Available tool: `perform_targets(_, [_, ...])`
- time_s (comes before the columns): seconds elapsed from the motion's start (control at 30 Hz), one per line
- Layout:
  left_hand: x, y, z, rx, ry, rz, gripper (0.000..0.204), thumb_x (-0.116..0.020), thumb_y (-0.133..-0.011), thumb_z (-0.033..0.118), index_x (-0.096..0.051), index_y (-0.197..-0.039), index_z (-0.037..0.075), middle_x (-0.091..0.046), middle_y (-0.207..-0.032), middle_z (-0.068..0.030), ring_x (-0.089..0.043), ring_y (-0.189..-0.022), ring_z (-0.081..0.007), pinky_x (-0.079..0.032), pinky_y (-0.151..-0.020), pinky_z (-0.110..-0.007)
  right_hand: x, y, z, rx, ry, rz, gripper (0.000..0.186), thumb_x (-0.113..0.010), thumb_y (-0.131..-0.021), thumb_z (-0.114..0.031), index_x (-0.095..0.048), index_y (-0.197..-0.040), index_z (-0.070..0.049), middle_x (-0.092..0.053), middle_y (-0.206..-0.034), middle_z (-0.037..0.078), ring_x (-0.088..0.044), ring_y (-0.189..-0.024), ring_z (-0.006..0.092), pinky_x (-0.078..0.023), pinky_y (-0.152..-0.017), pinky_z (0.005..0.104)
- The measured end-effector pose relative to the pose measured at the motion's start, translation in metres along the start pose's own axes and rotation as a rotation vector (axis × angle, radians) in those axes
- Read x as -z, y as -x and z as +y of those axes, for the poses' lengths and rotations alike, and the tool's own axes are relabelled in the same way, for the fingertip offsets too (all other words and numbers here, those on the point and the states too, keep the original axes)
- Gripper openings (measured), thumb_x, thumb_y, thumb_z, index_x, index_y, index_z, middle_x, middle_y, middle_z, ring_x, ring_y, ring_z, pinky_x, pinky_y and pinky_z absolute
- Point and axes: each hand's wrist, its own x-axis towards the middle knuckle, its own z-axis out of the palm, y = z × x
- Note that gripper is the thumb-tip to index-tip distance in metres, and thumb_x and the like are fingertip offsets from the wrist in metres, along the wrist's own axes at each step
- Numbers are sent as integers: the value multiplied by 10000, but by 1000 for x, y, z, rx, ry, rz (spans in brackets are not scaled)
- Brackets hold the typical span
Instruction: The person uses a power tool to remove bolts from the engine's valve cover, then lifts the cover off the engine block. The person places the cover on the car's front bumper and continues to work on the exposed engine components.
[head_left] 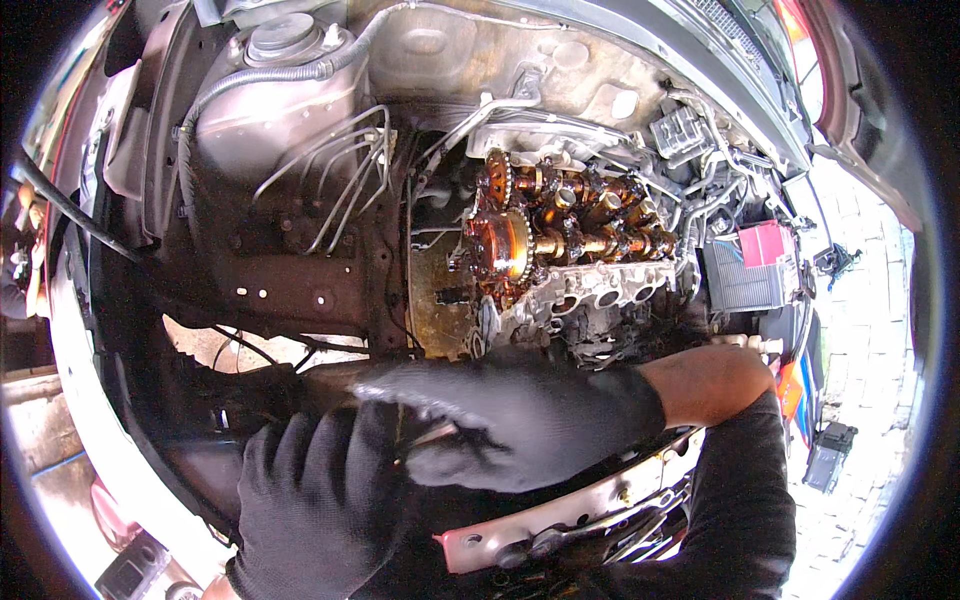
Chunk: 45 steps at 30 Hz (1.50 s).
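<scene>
Both hands wear black knit gloves and meet low in the picture, over the front of an open engine bay. My left hand (320, 500) is closed, its fingers curled and knuckles up. Reaching across from the right, my right hand (540, 415) is bent round with its fingertips against the left hand. Between them shows a short piece of a thin, light, rod-like thing (436, 433); the gloves cover the rest, and its kind is not visible. Beyond the hands lies the engine's uncovered cylinder head (600, 285), with oily brown camshafts (600, 243) and a toothed cam sprocket (505, 245).
Bent metal pipes (350, 180) stand left of the engine. A grey battery (745, 280) with a red piece on top sits at right. The front body crossmember (570, 525) runs below my right arm. Another person's hand (37, 215) shows at far left.
</scene>
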Motion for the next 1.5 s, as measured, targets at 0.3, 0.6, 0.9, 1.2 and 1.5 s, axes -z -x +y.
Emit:
perform_targets(0.3, [7,-3,-13,-31,86,-303,495,-642,-780,258,-629,-1239,72,-635,-1134,-175,-594,-1003,-380,-449,-857,-534,85,-24,46,-21,495,-30,334,-668,-976,-265,-658,-1221,-37,-755,-979,122,-738,-850,184,-585,-774,334])
perform_targets(0.6, [1,-5,-11,-58,66,-269,470,-669,-767,302,-649,-1188,94,-652,-1083,-135,-614,-942,-362,-458,-809,-519,231,-26,156,-667,1040,-113,514,-738,-671,-249,-665,-1122,-13,-706,-940,242,-697,-842,383,-549,-749,463])
perform_targets(0.9, [4,-5,-13,-47,65,-198,512,-662,-785,299,-625,-1245,77,-629,-1000,-173,-595,-925,-382,-458,-798,-518,192,-41,166,-702,1386,47,223,-677,-710,-116,-759,-883,-1,-718,-907,272,-731,-877,405,-584,-744,483])
perform_targets(1.2, [6,-6,-12,-56,77,-222,482,-644,-803,291,-626,-1221,52,-618,-955,-166,-595,-890,-359,-459,-776,-499,224,-20,188,-518,1319,84,364,-760,-555,-228,-721,-809,30,-681,-768,271,-709,-733,379,-564,-665,443])
perform_targets(1.5, [7,-5,-12,-41,47,-225,491,-649,-802,293,-617,-1228,51,-612,-969,-171,-599,-918,-375,-461,-789,-505,225,-14,165,-551,1021,179,364,-760,-557,-246,-704,-780,36,-679,-783,280,-703,-761,396,-560,-716,463])
